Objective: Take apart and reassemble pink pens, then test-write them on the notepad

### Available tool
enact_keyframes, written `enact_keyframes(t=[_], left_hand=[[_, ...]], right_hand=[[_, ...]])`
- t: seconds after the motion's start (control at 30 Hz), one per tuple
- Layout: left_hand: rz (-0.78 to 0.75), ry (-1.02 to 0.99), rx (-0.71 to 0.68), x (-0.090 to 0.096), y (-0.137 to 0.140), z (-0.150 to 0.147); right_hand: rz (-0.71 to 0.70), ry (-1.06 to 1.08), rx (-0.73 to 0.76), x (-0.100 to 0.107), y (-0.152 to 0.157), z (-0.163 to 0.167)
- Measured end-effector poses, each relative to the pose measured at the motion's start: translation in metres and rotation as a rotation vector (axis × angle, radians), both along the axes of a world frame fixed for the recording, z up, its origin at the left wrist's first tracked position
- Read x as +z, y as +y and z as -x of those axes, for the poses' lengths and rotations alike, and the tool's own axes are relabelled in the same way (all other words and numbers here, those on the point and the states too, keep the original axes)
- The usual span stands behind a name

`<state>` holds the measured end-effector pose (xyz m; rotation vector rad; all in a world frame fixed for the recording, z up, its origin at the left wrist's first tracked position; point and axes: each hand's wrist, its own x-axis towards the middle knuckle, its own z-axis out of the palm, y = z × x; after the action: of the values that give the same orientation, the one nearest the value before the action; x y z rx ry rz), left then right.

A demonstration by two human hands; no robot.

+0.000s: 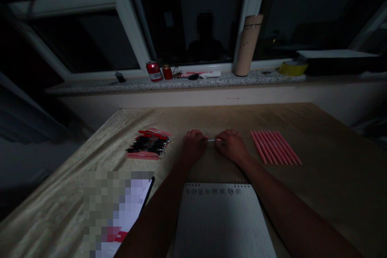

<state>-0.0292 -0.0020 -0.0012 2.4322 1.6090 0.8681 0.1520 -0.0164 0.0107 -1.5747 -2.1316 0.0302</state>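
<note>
My left hand (194, 146) and my right hand (232, 146) are closed, facing each other above the middle of the table. Between their fingertips runs a thin white pen-like rod (211, 140), held at both ends; a pinkish bit shows at the right fingers. Most of the rod is hidden by the fingers, so its exact kind is unclear. To the right of my right hand lies a neat row of several pink pens (273, 147). A bunch of black, red and pink pens (149, 144) lies left of my left hand.
A spiral notebook (223, 221) lies below my forearms. A lit-screen device (133, 205), partly blurred, sits by my left arm. On the granite sill (133, 84) stand a red can (154, 71), a small red jar (167, 72), a tall tube (249, 46) and yellow tape (292, 69).
</note>
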Motion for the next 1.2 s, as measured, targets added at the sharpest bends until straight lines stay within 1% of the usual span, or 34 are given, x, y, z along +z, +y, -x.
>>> enact_keyframes(t=[0.1, 0.3, 0.4, 0.57, 0.67, 0.77, 1.0, 1.07, 1.2], left_hand=[[-0.008, 0.037, 0.036, -0.001, 0.001, 0.002], [0.006, 0.161, 0.24, 0.001, 0.0, 0.007], [0.0, 0.192, 0.279, 0.004, -0.003, 0.006], [0.009, 0.205, 0.303, 0.009, -0.007, 0.004], [-0.005, 0.161, 0.285, 0.009, -0.007, 0.003], [-0.022, 0.119, 0.235, 0.007, -0.004, 0.002], [-0.022, 0.068, 0.014, 0.004, -0.005, 0.0], [-0.028, 0.063, -0.013, 0.004, -0.005, 0.0], [-0.013, 0.065, -0.015, 0.004, -0.005, -0.001]], right_hand=[[0.001, -0.008, -0.03, -0.001, 0.0, -0.001], [0.019, -0.033, -0.111, 0.001, 0.0, -0.003], [0.024, -0.032, -0.134, 0.001, 0.0, -0.003], [0.031, -0.055, -0.132, -0.002, 0.001, -0.001], [0.025, -0.071, -0.08, -0.004, 0.002, -0.001], [0.017, -0.064, -0.031, -0.004, 0.002, -0.001], [0.008, -0.031, -0.105, 0.001, -0.003, 0.0], [0.015, -0.012, -0.121, 0.002, -0.004, 0.0], [0.021, 0.014, -0.106, 0.002, -0.004, 0.001]])
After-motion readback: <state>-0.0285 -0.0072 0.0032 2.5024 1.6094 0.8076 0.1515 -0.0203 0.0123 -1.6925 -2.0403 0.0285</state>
